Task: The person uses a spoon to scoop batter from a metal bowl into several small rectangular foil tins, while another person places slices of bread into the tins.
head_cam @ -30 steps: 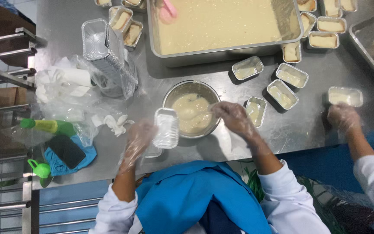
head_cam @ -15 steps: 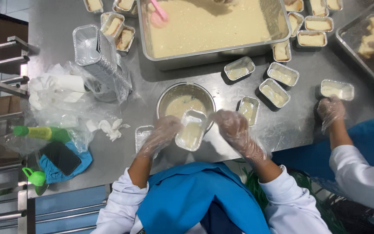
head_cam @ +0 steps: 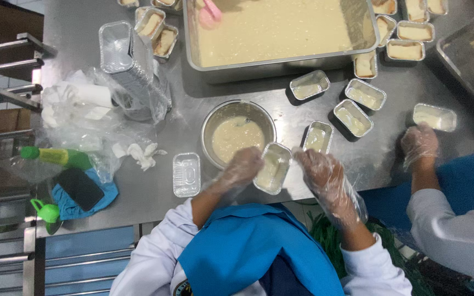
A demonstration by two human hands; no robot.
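Both my hands wear clear plastic gloves. My left hand (head_cam: 241, 169) holds a small foil tray (head_cam: 272, 168) by its left side, just below the rim of a round metal bowl (head_cam: 215, 118) of pale batter. A layer of that batter lies in the tray. My right hand (head_cam: 320, 174) is at the tray's right side, touching it. An empty foil tray (head_cam: 186, 174) lies on the steel table (head_cam: 154, 194) to the left of my left hand.
A large steel pan (head_cam: 281, 68) of batter sits at the back, with a pink spatula (head_cam: 210, 12) in it. Several filled foil trays (head_cam: 352, 117) lie to the right. A co-worker's gloved hand (head_cam: 419, 144) is near one tray (head_cam: 434, 117). At the left are a stack of foil trays (head_cam: 124, 60), plastic bags, a green bottle (head_cam: 56, 156) and a phone (head_cam: 79, 188).
My left hand picked up a foil tray and brought it to the bowl, where it took batter. It has since shifted slightly right, and my right hand has closed in on its side.
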